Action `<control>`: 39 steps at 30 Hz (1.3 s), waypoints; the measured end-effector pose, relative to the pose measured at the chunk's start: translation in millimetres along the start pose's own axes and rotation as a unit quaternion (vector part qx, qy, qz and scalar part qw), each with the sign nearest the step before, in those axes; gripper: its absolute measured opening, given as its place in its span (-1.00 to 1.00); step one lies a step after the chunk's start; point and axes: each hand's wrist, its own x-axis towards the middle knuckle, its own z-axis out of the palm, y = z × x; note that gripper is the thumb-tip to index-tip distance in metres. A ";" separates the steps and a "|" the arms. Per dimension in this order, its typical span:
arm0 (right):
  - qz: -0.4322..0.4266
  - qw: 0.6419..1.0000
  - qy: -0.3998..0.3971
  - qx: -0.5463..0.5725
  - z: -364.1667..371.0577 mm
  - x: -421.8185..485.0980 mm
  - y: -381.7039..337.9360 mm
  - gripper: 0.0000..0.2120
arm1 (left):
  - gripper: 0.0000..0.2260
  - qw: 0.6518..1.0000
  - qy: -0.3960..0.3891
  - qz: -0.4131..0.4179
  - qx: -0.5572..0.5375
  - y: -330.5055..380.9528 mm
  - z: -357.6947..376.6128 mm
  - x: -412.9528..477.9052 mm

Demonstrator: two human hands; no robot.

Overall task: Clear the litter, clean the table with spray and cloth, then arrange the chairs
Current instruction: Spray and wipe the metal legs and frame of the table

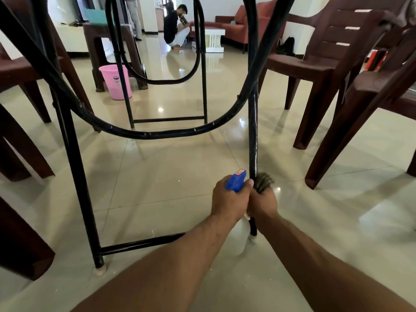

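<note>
The table leg (pixel 253 136), black metal tube, stands just ahead of me, low near the floor; my right hand (pixel 262 202) wraps a grey striped cloth (pixel 263 182) round it to rub it down; my left hand (pixel 228 199) grips the blue spray bottle (pixel 236 182) right beside, nozzle kept close for wetting; brown plastic chairs (pixel 319 61) wait around

One blue plastic spray bottle (pixel 236 180), one grey striped cloth (pixel 264 182), one pink plastic bucket (pixel 116 82) at ten o'clock, one red sofa (pixel 249 21) at twelve o'clock, and four brown plastic chairs in view: two left, two right.
</note>
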 end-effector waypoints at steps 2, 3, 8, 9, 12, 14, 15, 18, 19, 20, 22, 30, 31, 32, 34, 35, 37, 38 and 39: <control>-0.091 0.996 0.011 0.010 -2.6 -6.9 -13.9 -0.92 | -0.79 1.000 -0.002 -0.022 -0.022 4.2 -5.0 1.6; -0.080 0.997 -0.004 -0.001 -2.4 -7.1 -17.7 -0.91 | -0.77 0.999 -0.001 -0.027 -0.026 5.8 -7.4 3.3; 0.016 0.998 -0.058 -0.011 -4.0 -9.4 -33.6 -0.94 | -0.82 1.000 0.014 0.007 -0.025 19.1 -16.0 5.0; -0.065 0.997 -0.038 0.018 -3.9 -9.3 -34.8 -0.92 | -0.82 0.999 0.010 0.012 -0.031 22.5 -17.8 5.7; -0.143 0.988 -0.047 0.045 -3.4 -21.2 -38.0 -0.80 | -0.79 0.999 0.002 0.023 -0.036 32.7 -25.1 6.9; -0.055 0.997 -0.042 0.022 -2.4 -26.7 -36.9 -0.79 | -0.82 0.999 0.002 0.025 -0.039 37.0 -28.7 7.4; -0.016 0.999 -0.034 -0.002 -2.1 -25.9 -37.0 -0.82 | -0.84 0.999 0.000 0.028 -0.039 39.5 -29.4 7.5; -0.071 0.997 0.012 0.016 1.2 -22.4 -39.9 -0.89 | -0.85 0.999 -0.004 0.039 -0.032 39.9 -29.5 6.6; -0.123 0.991 0.023 0.042 2.6 -22.6 -45.0 -0.91 | -0.83 0.998 -0.001 0.042 -0.037 39.1 -29.2 6.0; -0.170 0.983 0.024 0.063 3.8 -22.0 -50.3 -0.93 | -0.83 0.998 0.002 0.042 -0.041 38.5 -29.0 5.6; -0.207 0.974 0.018 0.095 7.3 -21.1 -59.2 -0.89 | -0.81 0.998 0.010 0.044 -0.037 36.5 -28.3 6.0; 0.032 0.993 -0.017 0.112 7.1 -2.8 -54.6 -0.83 | -0.86 0.998 0.007 0.037 -0.044 37.2 -25.8 6.9; -0.003 0.994 0.001 0.107 5.2 -3.4 -55.6 -0.86 | -0.86 0.998 0.005 0.039 -0.044 37.6 -25.4 7.0; -0.043 0.994 0.017 0.103 4.2 -4.7 -55.0 -0.88 | -0.86 0.998 0.003 0.040 -0.044 37.8 -25.0 6.5; -0.093 0.991 0.022 0.089 4.9 -10.0 -50.2 -0.89 | -0.86 0.998 0.004 0.041 -0.044 36.9 -24.1 6.9; -0.085 0.992 0.012 0.088 6.0 -12.1 -49.0 -0.88 | -0.86 0.998 0.006 0.041 -0.041 36.2 -23.6 7.0; -0.044 0.995 -0.001 0.091 8.8 -12.1 -50.3 -0.88 | -0.84 0.999 0.005 0.039 -0.034 36.2 -23.2 7.5; -0.049 0.995 0.004 0.092 8.4 -10.9 -52.1 -0.88 | -0.82 0.999 0.002 0.039 -0.029 36.5 -22.7 8.6; -0.091 0.992 0.019 0.088 7.4 -10.5 -53.4 -0.90 | -0.80 0.999 0.000 0.041 -0.025 36.4 -22.8 9.5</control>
